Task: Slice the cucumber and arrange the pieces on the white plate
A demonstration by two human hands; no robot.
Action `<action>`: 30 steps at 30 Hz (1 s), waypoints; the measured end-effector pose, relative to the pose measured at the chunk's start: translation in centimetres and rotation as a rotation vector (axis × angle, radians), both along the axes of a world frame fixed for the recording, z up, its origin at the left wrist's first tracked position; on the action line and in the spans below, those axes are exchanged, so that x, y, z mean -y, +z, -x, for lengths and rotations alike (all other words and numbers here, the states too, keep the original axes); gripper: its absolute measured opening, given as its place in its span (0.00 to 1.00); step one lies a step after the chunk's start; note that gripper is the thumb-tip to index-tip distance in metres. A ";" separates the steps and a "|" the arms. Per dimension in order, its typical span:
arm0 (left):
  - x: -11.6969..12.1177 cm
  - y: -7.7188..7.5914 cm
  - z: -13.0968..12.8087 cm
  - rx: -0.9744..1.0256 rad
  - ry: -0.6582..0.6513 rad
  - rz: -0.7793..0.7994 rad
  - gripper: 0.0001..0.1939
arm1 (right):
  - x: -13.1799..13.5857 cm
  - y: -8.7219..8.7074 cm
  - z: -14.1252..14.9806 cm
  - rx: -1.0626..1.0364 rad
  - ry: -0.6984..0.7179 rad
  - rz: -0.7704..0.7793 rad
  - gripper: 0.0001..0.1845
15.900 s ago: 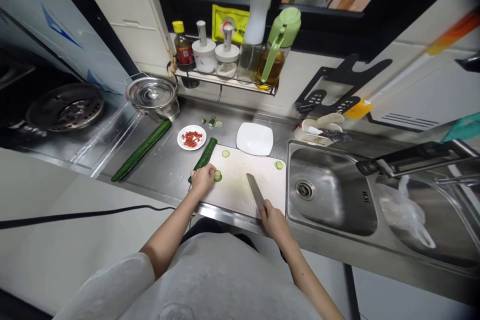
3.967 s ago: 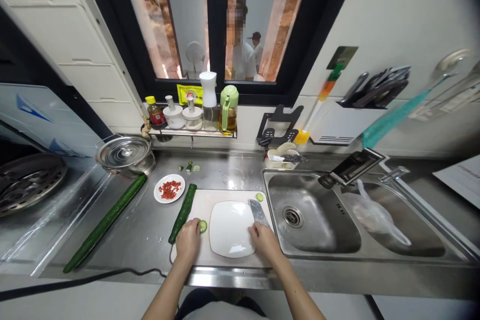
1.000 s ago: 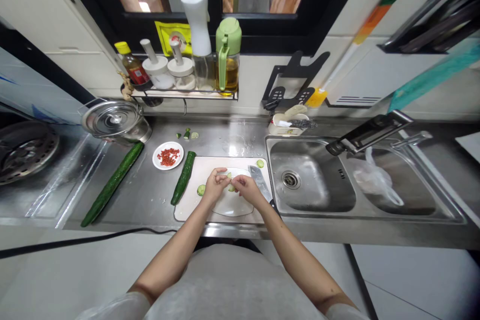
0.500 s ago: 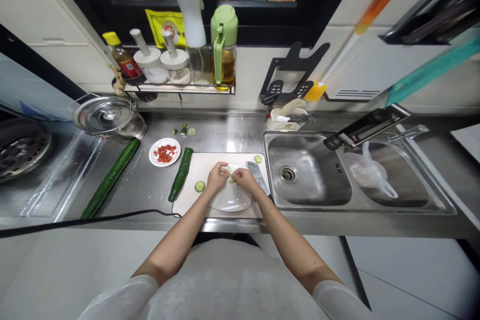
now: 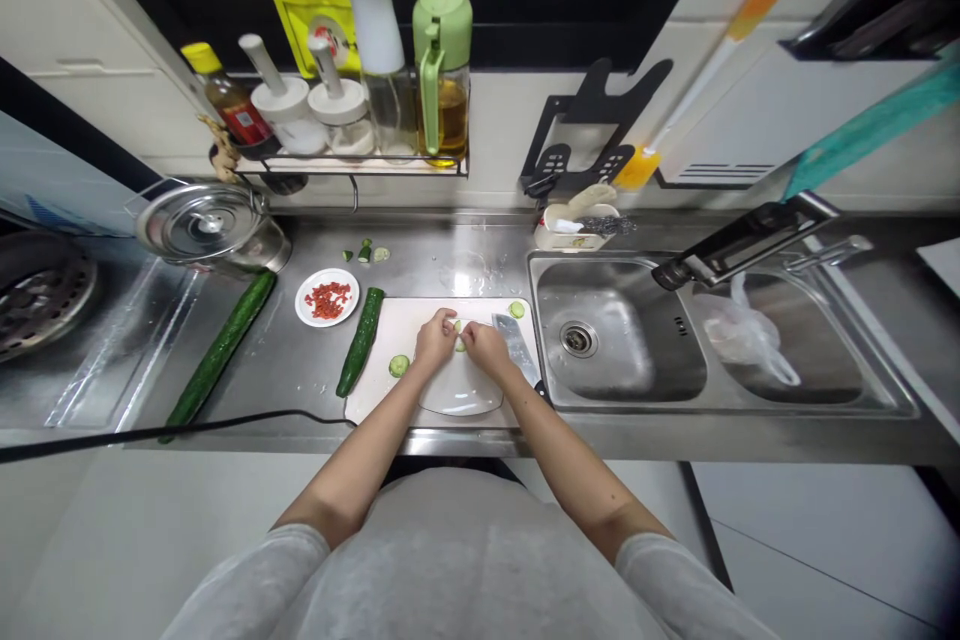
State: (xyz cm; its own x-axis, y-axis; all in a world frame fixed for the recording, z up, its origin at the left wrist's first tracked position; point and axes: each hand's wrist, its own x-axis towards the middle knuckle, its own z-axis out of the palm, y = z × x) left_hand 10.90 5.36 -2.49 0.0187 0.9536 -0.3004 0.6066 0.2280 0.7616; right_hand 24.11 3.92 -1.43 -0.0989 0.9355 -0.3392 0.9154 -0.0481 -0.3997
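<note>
Over the far part of a white plate (image 5: 461,398), my left hand (image 5: 433,342) and my right hand (image 5: 486,350) meet, fingers closed. Pale green cucumber slices (image 5: 459,328) show between their fingertips; which hand bears which slice is partly hidden. The plate lies on the white cutting board (image 5: 379,385). To the right of my right hand a kitchen knife (image 5: 514,340) rests flat on the board. A small pile of cucumber slices (image 5: 398,366) lies left of the plate, and another slice (image 5: 517,309) in the far right corner. A cut cucumber (image 5: 361,342) lies along the board's left edge.
Left on the counter are a plate of chopped red pieces (image 5: 301,308), a long whole cucumber (image 5: 223,352) and a lidded steel pot (image 5: 262,245). Cucumber ends (image 5: 365,251) lie behind. A double sink (image 5: 630,350) is at right, a seasoning rack (image 5: 360,165) above. A black cable (image 5: 247,419) crosses the front edge.
The plate moved from behind the board onto it, and the knife was laid down. Both hands have come together over the plate with slices; in the last second they shift only slightly.
</note>
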 end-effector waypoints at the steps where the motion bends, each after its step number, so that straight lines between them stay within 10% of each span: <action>1: -0.1 -0.2 0.0 0.010 0.006 0.004 0.18 | 0.0 0.0 0.0 0.000 0.023 -0.014 0.14; 30: -0.4 -0.7 0.8 0.651 0.318 0.256 0.28 | 0.9 0.8 -0.9 -0.079 0.193 -0.170 0.14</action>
